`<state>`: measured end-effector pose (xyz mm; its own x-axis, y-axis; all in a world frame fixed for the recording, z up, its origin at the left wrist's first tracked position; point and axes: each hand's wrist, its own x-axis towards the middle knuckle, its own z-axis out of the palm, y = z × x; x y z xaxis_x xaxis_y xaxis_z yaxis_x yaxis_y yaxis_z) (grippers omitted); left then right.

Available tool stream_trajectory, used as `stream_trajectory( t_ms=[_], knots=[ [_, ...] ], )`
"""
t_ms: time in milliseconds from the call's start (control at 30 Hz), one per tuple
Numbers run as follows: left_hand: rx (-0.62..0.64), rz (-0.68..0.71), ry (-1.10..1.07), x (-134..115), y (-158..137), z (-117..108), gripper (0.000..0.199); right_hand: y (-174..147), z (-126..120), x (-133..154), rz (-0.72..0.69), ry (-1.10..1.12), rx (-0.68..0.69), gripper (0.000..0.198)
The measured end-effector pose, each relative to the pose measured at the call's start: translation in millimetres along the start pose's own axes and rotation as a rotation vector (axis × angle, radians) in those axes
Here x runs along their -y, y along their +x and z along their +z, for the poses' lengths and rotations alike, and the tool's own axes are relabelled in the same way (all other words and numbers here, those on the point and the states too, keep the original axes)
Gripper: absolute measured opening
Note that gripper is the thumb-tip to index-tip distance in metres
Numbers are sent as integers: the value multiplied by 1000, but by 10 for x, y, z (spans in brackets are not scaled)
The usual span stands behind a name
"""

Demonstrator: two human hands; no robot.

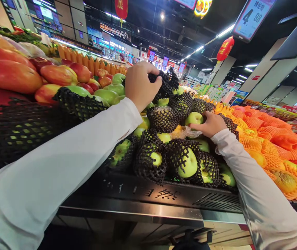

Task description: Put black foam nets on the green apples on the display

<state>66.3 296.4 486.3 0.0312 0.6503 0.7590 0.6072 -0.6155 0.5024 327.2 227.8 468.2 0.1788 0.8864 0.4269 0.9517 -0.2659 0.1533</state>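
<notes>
My left hand [141, 85] is raised over the heap, its fingers pinched on a black foam fruit net [167, 83]. Lower and to the right, my right hand [212, 124] has its fingers curled round a bare green apple [194, 118]. A crumpled piece of clear plastic [192, 133] lies just under those fingertips. Around both hands are several green apples in black foam nets, among them a netted apple [188, 163] at the front with its skin partly showing. The far side of the apple in my right hand is hidden.
Red-yellow mangoes [10, 74] and larger green fruit [109, 95] are piled at the left. Oranges in orange foam nets [285, 180] lie at the right. A dark display ledge [143, 192] with a metal edge runs along the front. Price signs [255, 17] hang overhead.
</notes>
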Motion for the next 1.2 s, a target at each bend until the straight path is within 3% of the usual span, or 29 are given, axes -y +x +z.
stream_trajectory(
  t_ms=[267,467,600,700,833,867,933,1067,1200],
  knots=[
    [118,-54,85,43,-39,9,47,-5,-10,-44,28,288,-264,58],
    [160,-174,246,69,-68,16,78,42,49,-139,31,406,-500,62],
    [251,-217,271,79,-56,51,48,65,68,-209,7,449,-577,69],
    [194,-204,204,69,-48,47,45,13,23,-220,-92,510,-688,71],
    [104,-173,106,15,-40,-1,54,-106,-91,-139,-491,640,-872,74],
    [93,-173,98,3,-36,-7,55,-127,-112,-108,-595,679,-844,73],
    [78,-188,109,-12,-28,-2,57,-149,-134,-46,-705,713,-657,70],
    [123,-220,131,-10,-20,47,57,-128,-103,40,-704,630,-190,70],
    [167,-205,109,0,-22,81,52,-108,-53,64,-781,619,50,66]
  ],
)
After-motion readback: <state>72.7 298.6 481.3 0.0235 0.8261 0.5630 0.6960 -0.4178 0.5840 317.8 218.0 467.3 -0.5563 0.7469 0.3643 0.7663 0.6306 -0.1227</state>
